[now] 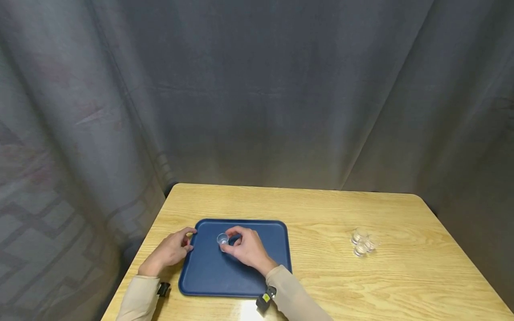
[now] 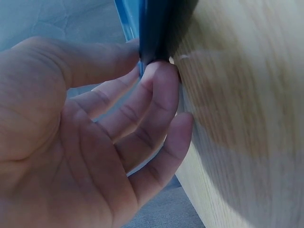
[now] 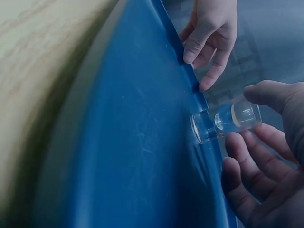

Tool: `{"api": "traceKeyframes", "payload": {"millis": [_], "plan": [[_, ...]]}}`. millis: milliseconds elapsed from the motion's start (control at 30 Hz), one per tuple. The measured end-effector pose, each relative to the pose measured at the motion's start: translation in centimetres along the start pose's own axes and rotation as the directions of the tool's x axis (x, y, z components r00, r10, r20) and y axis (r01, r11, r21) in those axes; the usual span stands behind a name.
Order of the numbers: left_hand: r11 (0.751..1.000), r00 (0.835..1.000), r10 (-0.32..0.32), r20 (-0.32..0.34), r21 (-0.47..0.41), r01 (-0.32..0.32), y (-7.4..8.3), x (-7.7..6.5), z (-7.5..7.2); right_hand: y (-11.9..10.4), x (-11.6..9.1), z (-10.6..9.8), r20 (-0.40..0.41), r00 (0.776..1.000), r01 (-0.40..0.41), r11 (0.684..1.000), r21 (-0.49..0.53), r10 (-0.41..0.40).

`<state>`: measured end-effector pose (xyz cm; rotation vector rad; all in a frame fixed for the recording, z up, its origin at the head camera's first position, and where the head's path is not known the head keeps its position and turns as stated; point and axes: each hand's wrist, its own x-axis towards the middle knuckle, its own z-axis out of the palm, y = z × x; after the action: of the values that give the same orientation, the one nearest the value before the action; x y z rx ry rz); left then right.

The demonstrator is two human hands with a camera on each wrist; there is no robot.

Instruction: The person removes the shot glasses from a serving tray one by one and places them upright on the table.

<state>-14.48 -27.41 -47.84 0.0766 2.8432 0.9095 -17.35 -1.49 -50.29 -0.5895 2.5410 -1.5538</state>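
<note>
A blue tray (image 1: 237,278) lies on the wooden table. My left hand (image 1: 172,248) grips its left rim; in the left wrist view the thumb (image 2: 104,61) is on one side of the rim and the fingertips reach the other side, by the tabletop. Over the tray's upper left part, my right hand (image 1: 250,248) holds a small clear shot glass (image 1: 222,239) upright. The right wrist view has the thumb and a finger pinching the glass (image 3: 225,119) near its mouth, with its thick base right at the tray surface.
Several more clear shot glasses (image 1: 360,246) stand bunched together on the table (image 1: 321,267), well to the right of the tray. A grey curtain (image 1: 257,111) hangs behind the table and along its sides.
</note>
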Motion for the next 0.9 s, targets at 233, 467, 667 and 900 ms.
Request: {"api": "traceKeyframes", "payload": {"millis": [233,467,667,900], "plan": [[1.000,1.000,-0.006,0.004,-0.005,0.006,-0.1,0.0,0.0,0.2,-0.1,0.2,-0.019,1.000,0.008,1.000,-0.015,-0.009],[1.000,1.000,-0.010,0.007,-0.009,0.010,0.0,0.1,0.0,0.3,-0.2,0.0,-0.024,0.999,0.025,1.000,0.003,-0.025],[1.000,1.000,0.004,0.004,-0.005,-0.004,-0.1,0.1,0.0,0.1,-0.5,-0.4,-0.021,0.999,0.040,0.999,0.024,-0.040],[1.000,1.000,0.004,0.002,-0.004,-0.004,-0.1,0.1,0.0,0.1,-1.0,-1.2,-0.027,0.999,0.039,0.998,0.054,-0.037]]}}
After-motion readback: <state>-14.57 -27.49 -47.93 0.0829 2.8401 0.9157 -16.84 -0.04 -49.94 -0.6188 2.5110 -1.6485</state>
